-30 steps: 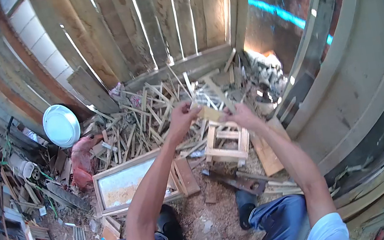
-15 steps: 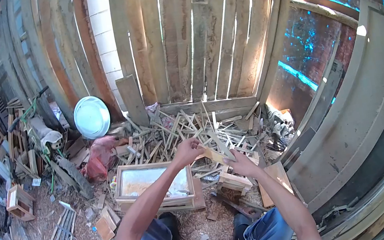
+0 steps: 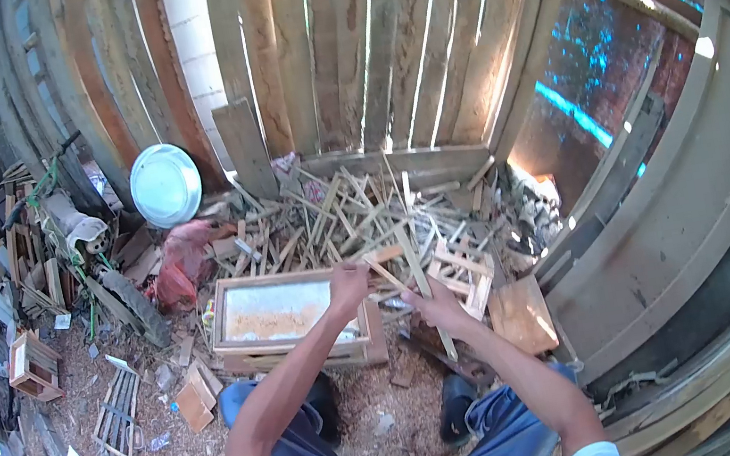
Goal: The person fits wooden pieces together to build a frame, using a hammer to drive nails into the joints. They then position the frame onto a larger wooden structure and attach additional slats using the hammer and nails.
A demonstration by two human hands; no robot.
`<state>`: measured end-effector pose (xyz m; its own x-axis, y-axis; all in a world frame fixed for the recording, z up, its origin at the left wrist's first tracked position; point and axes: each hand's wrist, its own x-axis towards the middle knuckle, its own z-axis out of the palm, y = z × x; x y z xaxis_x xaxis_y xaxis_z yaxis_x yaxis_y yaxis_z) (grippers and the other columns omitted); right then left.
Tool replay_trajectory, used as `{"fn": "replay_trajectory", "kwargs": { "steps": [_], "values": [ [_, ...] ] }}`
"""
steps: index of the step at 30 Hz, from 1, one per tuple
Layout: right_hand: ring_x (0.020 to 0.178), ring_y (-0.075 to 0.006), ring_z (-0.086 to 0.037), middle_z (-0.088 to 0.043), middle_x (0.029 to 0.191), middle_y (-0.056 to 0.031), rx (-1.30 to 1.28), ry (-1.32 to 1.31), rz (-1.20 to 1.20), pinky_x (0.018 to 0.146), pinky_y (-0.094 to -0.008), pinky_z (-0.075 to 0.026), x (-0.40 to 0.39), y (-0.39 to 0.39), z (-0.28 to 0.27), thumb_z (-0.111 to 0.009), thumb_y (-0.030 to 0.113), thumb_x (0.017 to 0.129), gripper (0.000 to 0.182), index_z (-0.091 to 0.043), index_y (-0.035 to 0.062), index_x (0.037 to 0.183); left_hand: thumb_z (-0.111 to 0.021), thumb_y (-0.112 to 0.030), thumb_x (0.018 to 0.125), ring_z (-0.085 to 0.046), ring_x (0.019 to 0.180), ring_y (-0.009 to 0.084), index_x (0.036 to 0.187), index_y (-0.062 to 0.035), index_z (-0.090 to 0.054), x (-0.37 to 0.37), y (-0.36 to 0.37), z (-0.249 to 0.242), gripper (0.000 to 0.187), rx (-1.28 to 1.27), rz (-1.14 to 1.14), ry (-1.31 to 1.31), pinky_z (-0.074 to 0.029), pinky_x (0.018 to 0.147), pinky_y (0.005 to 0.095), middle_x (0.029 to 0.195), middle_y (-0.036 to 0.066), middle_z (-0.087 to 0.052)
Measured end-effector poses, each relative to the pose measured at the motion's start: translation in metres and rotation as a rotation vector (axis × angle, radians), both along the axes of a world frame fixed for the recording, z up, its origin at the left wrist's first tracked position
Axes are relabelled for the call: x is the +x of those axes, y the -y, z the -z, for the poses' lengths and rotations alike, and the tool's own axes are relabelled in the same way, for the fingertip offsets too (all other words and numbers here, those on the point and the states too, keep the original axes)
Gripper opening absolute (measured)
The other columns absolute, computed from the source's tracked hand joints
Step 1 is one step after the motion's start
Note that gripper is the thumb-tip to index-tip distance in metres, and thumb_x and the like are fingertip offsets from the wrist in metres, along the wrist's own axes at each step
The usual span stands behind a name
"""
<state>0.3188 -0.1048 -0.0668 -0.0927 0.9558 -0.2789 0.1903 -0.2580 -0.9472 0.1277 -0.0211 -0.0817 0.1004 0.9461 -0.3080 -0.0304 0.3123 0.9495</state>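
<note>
My left hand (image 3: 352, 287) is closed at the upper end of a short wooden strip (image 3: 386, 275), above the right end of a wooden box (image 3: 221, 332) with a pale panel and sawdust on it. My right hand (image 3: 437, 305) grips a longer, thin wooden strip (image 3: 411, 254), which sticks out above and below the fingers. The short strip's lower end meets the right hand, and the two strips cross at an angle there. Right of that hand lies a small slatted wooden frame (image 3: 466, 274). My fingertips are partly hidden.
A heap of wood offcuts (image 3: 326, 220) lies against the plank wall (image 3: 349, 68). A pale basin (image 3: 165, 185) leans at the left, above a red plastic bag (image 3: 184, 271). Large panels (image 3: 661, 229) lean at the right. A wooden board (image 3: 520, 313) lies nearby.
The view has tilted downward. My hands have shifted, and the short strip between them now slants more steeply. The long strip now extends well below my right hand.
</note>
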Motion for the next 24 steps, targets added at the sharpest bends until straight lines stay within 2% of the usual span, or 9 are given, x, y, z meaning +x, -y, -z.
{"fn": "replay_trajectory", "kwargs": {
  "steps": [3, 5, 7, 8, 11, 14, 17, 21, 24],
  "values": [
    [0.063, -0.0090, -0.049, -0.060, 0.085, -0.0025, 0.085, 0.214, 0.084, 0.051, -0.0265, -0.040, -0.001, 0.014, 0.044, -0.067, 0.026, 0.091, 0.029, -0.056, 0.0059, 0.110, -0.059, -0.022, 0.096, -0.067, 0.088, 0.0249, 0.115, 0.0057, -0.052, 0.021, 0.018, 0.010, 0.035, -0.348, 0.203, 0.245, -0.059, 0.077, 0.0358, 0.103, 0.019, -0.064],
    [0.075, -0.0143, -0.055, -0.061, 0.087, -0.0035, 0.208, 0.221, 0.056, 0.067, -0.0289, -0.046, 0.007, 0.019, 0.087, -0.070, 0.026, 0.089, 0.033, -0.058, 0.0040, 0.110, -0.056, -0.019, 0.097, -0.067, 0.089, 0.0254, 0.114, 0.0069, -0.053, 0.038, 0.021, 0.050, 0.031, -0.372, 0.244, 0.195, -0.059, 0.077, 0.0359, 0.101, 0.020, -0.064],
    [0.086, -0.0192, -0.058, -0.063, 0.091, -0.0067, 0.140, 0.158, 0.087, 0.082, -0.0317, -0.046, 0.013, 0.035, 0.100, -0.069, 0.029, 0.089, 0.036, -0.058, 0.0040, 0.112, -0.062, -0.022, 0.091, -0.069, 0.073, 0.0256, 0.087, 0.0075, -0.068, 0.053, 0.022, 0.107, 0.030, 0.176, 0.158, -0.285, -0.057, 0.068, 0.0408, 0.074, 0.014, -0.068],
    [0.088, -0.0201, -0.059, -0.064, 0.094, -0.0085, 0.063, 0.255, 0.031, 0.084, -0.0329, -0.047, 0.017, 0.046, 0.100, -0.068, 0.030, 0.089, 0.037, -0.059, 0.0049, 0.114, -0.063, -0.020, 0.089, -0.069, 0.075, 0.0254, 0.089, 0.0100, -0.067, 0.055, 0.036, 0.109, 0.030, 0.205, 0.244, -0.331, -0.056, 0.069, 0.0384, 0.076, 0.018, -0.069],
    [0.094, -0.0257, -0.062, -0.066, 0.104, -0.0138, -0.084, 0.331, 0.004, 0.089, -0.0367, -0.047, 0.030, 0.065, 0.143, -0.062, 0.035, 0.091, 0.040, -0.059, 0.0092, 0.123, -0.062, -0.014, 0.088, -0.069, 0.075, 0.0236, 0.091, 0.0099, -0.066, 0.067, 0.040, 0.254, 0.024, 0.384, 0.193, -0.414, -0.055, 0.066, 0.0362, 0.077, 0.018, -0.068],
    [0.103, -0.0328, -0.064, -0.067, 0.112, -0.0167, -0.136, 0.407, 0.077, 0.089, -0.0402, -0.048, 0.041, 0.080, 0.201, -0.056, 0.034, 0.094, 0.043, -0.057, 0.0126, 0.131, -0.059, -0.001, 0.089, -0.068, 0.084, 0.0230, 0.112, 0.0058, -0.056, 0.071, 0.063, 0.303, 0.025, -0.132, 0.297, -0.449, -0.058, 0.070, 0.0369, 0.099, 0.015, -0.066],
    [0.106, -0.0330, -0.064, -0.066, 0.115, -0.0172, -0.330, 0.287, 0.135, 0.092, -0.0398, -0.048, 0.049, 0.082, 0.250, -0.055, 0.030, 0.093, 0.043, -0.056, 0.0106, 0.131, -0.058, 0.001, 0.088, -0.067, 0.085, 0.0234, 0.117, 0.0050, -0.053, 0.073, 0.085, 0.303, 0.029, -0.228, 0.193, -0.250, -0.058, 0.074, 0.0376, 0.101, 0.014, -0.065],
    [0.103, -0.0308, -0.066, -0.067, 0.108, -0.0203, -0.166, 0.405, 0.227, 0.088, -0.0399, -0.049, 0.045, 0.091, 0.311, -0.055, 0.024, 0.092, 0.043, -0.056, 0.0062, 0.130, -0.056, 0.001, 0.089, -0.066, 0.089, 0.0239, 0.122, 0.0026, -0.049, 0.058, 0.091, 0.355, 0.033, -0.208, 0.164, -0.216, -0.057, 0.075, 0.0368, 0.103, 0.015, -0.064],
    [0.100, -0.0350, -0.065, -0.067, 0.105, -0.0220, -0.127, 0.438, 0.266, 0.089, -0.0409, -0.050, 0.076, 0.075, 0.326, -0.061, 0.022, 0.087, 0.041, -0.060, 0.0037, 0.123, -0.058, 0.000, 0.090, -0.064, 0.091, 0.0193, 0.125, 0.0006, -0.048, 0.079, 0.086, 0.300, 0.036, -0.252, 0.244, -0.229, -0.054, 0.078, 0.0331, 0.104, 0.013, -0.064]
  ]
}}
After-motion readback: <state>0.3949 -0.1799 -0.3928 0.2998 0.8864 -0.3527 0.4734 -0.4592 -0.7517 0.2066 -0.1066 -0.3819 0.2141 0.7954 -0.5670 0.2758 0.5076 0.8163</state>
